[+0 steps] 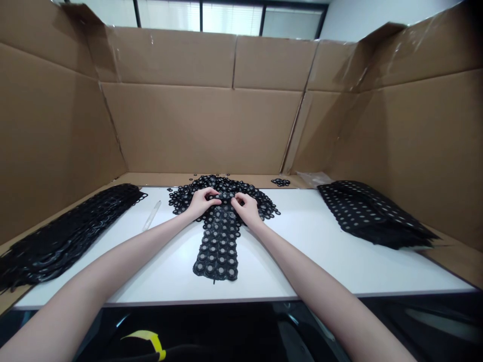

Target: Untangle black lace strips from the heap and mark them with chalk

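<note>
A narrow black sheet (218, 246) with rows of round grey-centred discs lies lengthwise on the white board. Its far end rests against a heap of small black rings (264, 198). At that far end, my left hand (204, 202) pinches the sheet's left edge between thumb and fingers. Opposite it, my right hand (246, 207) pinches the right edge, thumb and index finger together. Between the two hands the far rows look slightly raised, though the fingers partly cover the edges.
Stacked black perforated strips (75, 229) lie at left, beside a clear white pen-like stick (151, 216). Dotted black sheets (370, 213) are piled at right. A few rings (280, 182) sit behind the white board (302, 251). Cardboard walls (196, 125) enclose the back and sides.
</note>
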`<state>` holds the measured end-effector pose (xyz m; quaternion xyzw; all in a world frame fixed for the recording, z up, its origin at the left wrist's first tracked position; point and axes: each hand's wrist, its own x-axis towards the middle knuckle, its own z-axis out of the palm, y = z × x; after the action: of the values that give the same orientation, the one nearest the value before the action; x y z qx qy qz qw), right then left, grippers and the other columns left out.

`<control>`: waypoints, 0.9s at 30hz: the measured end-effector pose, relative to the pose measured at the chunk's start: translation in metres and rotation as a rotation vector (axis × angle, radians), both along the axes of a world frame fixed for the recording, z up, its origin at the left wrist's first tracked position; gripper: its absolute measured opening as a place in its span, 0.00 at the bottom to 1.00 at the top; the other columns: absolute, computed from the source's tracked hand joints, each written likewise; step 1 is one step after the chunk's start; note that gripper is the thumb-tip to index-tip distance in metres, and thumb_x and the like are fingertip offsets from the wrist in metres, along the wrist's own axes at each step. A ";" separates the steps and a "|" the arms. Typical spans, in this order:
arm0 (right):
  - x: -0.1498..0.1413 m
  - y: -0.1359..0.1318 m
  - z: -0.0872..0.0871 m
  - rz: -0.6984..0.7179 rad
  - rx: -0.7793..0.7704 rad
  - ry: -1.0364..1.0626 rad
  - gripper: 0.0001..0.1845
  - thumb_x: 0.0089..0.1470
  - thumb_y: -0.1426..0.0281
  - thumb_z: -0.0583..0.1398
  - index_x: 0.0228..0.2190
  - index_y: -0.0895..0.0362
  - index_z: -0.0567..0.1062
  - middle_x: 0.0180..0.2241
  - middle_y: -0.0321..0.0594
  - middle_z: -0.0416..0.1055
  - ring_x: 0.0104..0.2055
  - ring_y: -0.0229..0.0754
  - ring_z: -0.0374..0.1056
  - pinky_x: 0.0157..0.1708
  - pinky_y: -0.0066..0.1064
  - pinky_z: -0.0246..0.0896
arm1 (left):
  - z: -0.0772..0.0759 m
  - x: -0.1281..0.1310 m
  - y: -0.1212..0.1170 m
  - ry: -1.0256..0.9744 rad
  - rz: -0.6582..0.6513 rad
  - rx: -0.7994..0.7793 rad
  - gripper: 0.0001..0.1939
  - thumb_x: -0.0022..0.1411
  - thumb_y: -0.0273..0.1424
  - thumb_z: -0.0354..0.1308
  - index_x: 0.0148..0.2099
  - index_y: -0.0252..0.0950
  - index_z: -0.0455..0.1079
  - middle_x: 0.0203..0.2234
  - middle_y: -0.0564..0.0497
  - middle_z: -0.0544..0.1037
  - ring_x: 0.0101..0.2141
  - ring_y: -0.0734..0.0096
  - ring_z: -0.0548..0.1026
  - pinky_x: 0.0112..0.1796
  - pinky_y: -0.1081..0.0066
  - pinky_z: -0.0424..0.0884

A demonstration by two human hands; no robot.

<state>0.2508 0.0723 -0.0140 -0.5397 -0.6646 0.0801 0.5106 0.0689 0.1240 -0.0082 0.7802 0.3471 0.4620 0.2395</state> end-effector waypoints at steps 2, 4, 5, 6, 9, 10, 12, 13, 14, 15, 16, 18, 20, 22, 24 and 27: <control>0.000 -0.001 0.000 0.001 -0.002 -0.002 0.11 0.48 0.63 0.54 0.20 0.55 0.66 0.22 0.34 0.67 0.30 0.40 0.63 0.35 0.31 0.54 | -0.001 0.000 0.000 0.008 0.003 0.010 0.11 0.49 0.35 0.64 0.35 0.34 0.75 0.32 0.49 0.80 0.35 0.65 0.75 0.38 0.69 0.68; -0.001 -0.001 0.001 -0.002 -0.005 -0.004 0.11 0.49 0.63 0.54 0.20 0.55 0.66 0.22 0.34 0.67 0.31 0.40 0.63 0.35 0.31 0.54 | -0.001 -0.001 0.000 0.028 0.002 0.023 0.10 0.50 0.35 0.63 0.34 0.35 0.75 0.33 0.49 0.80 0.35 0.65 0.75 0.38 0.69 0.67; -0.001 -0.002 0.001 -0.002 -0.008 -0.006 0.11 0.49 0.63 0.54 0.20 0.55 0.66 0.22 0.34 0.67 0.31 0.40 0.63 0.35 0.31 0.54 | -0.001 -0.001 -0.001 0.038 0.003 0.029 0.09 0.50 0.35 0.63 0.34 0.35 0.75 0.33 0.49 0.80 0.36 0.65 0.75 0.38 0.69 0.67; -0.001 -0.002 0.001 -0.002 -0.010 -0.009 0.12 0.49 0.63 0.54 0.20 0.55 0.67 0.22 0.34 0.67 0.30 0.40 0.64 0.35 0.31 0.55 | -0.001 -0.001 -0.001 0.047 0.007 0.034 0.09 0.50 0.35 0.63 0.33 0.35 0.75 0.33 0.50 0.80 0.35 0.65 0.75 0.38 0.69 0.67; -0.001 -0.003 0.003 0.003 -0.011 -0.010 0.12 0.49 0.63 0.54 0.20 0.55 0.67 0.21 0.34 0.67 0.30 0.40 0.64 0.35 0.31 0.55 | -0.001 0.000 -0.001 0.067 0.018 0.051 0.08 0.51 0.34 0.62 0.33 0.35 0.75 0.32 0.50 0.80 0.35 0.65 0.75 0.37 0.69 0.67; -0.001 -0.004 0.003 0.004 -0.010 -0.008 0.11 0.49 0.63 0.54 0.20 0.55 0.67 0.21 0.34 0.68 0.30 0.40 0.64 0.35 0.31 0.55 | -0.001 0.000 -0.001 0.074 0.019 0.055 0.08 0.51 0.34 0.62 0.32 0.35 0.75 0.32 0.50 0.80 0.35 0.65 0.75 0.36 0.70 0.67; -0.001 -0.004 0.004 0.009 -0.008 -0.005 0.11 0.49 0.63 0.54 0.20 0.55 0.67 0.21 0.35 0.68 0.30 0.40 0.64 0.35 0.31 0.54 | -0.001 0.000 -0.001 0.084 0.022 0.063 0.07 0.51 0.33 0.62 0.31 0.35 0.74 0.31 0.50 0.80 0.35 0.65 0.75 0.36 0.70 0.67; -0.001 -0.004 0.004 0.011 -0.007 -0.006 0.11 0.49 0.63 0.54 0.20 0.55 0.67 0.21 0.35 0.68 0.30 0.40 0.64 0.35 0.31 0.54 | -0.001 0.000 -0.001 0.087 0.024 0.069 0.06 0.51 0.33 0.62 0.31 0.35 0.74 0.30 0.50 0.80 0.34 0.66 0.75 0.36 0.70 0.67; -0.002 -0.004 0.004 0.012 -0.007 -0.009 0.11 0.49 0.63 0.54 0.20 0.55 0.67 0.21 0.35 0.68 0.30 0.40 0.64 0.35 0.31 0.54 | -0.002 0.001 0.000 0.088 0.026 0.076 0.06 0.51 0.32 0.62 0.31 0.35 0.74 0.30 0.50 0.80 0.34 0.66 0.75 0.35 0.70 0.67; -0.002 -0.004 0.003 0.012 -0.007 -0.012 0.11 0.49 0.63 0.54 0.20 0.55 0.68 0.21 0.35 0.68 0.30 0.40 0.64 0.35 0.31 0.54 | -0.002 0.001 0.000 0.086 0.030 0.084 0.05 0.51 0.32 0.62 0.30 0.35 0.74 0.30 0.50 0.79 0.33 0.66 0.75 0.35 0.70 0.67; -0.002 -0.004 0.003 0.011 -0.009 -0.016 0.11 0.48 0.64 0.54 0.20 0.55 0.68 0.22 0.35 0.68 0.30 0.40 0.64 0.35 0.31 0.54 | -0.002 0.002 0.000 0.085 0.036 0.090 0.05 0.51 0.32 0.62 0.30 0.35 0.74 0.29 0.51 0.79 0.33 0.67 0.75 0.35 0.70 0.67; -0.001 -0.003 0.002 0.006 -0.014 -0.025 0.11 0.48 0.64 0.54 0.20 0.55 0.68 0.22 0.35 0.68 0.30 0.40 0.64 0.35 0.30 0.53 | -0.003 0.002 0.000 0.090 0.049 0.093 0.05 0.51 0.32 0.62 0.29 0.35 0.74 0.28 0.51 0.79 0.32 0.67 0.75 0.35 0.70 0.67; 0.000 -0.001 0.000 0.006 -0.020 -0.026 0.11 0.49 0.63 0.54 0.20 0.55 0.68 0.22 0.35 0.68 0.30 0.40 0.64 0.35 0.30 0.53 | -0.003 0.001 0.000 0.093 0.051 0.081 0.06 0.51 0.33 0.63 0.29 0.35 0.75 0.28 0.51 0.80 0.32 0.66 0.75 0.36 0.69 0.67; 0.001 -0.001 0.000 0.001 -0.023 -0.016 0.11 0.49 0.63 0.54 0.20 0.55 0.68 0.22 0.34 0.68 0.29 0.39 0.64 0.35 0.30 0.54 | -0.002 0.000 0.001 0.078 0.031 0.063 0.08 0.50 0.35 0.63 0.32 0.36 0.76 0.30 0.50 0.80 0.34 0.65 0.76 0.39 0.68 0.68; 0.002 0.000 0.001 -0.010 -0.023 -0.006 0.11 0.48 0.63 0.54 0.20 0.55 0.68 0.21 0.34 0.68 0.29 0.39 0.64 0.35 0.30 0.54 | -0.002 -0.001 0.001 0.048 0.010 0.052 0.11 0.50 0.36 0.64 0.36 0.37 0.77 0.35 0.49 0.81 0.38 0.63 0.76 0.42 0.67 0.68; 0.003 -0.001 0.002 -0.020 -0.025 -0.006 0.11 0.48 0.63 0.55 0.19 0.55 0.67 0.21 0.34 0.68 0.28 0.39 0.64 0.36 0.31 0.54 | -0.003 -0.002 0.002 0.041 0.000 0.049 0.13 0.50 0.35 0.64 0.39 0.37 0.77 0.38 0.49 0.81 0.40 0.63 0.76 0.43 0.67 0.68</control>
<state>0.2538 0.0715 -0.0117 -0.5528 -0.6597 0.0816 0.5025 0.0672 0.1257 -0.0111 0.7951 0.3408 0.4541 0.2132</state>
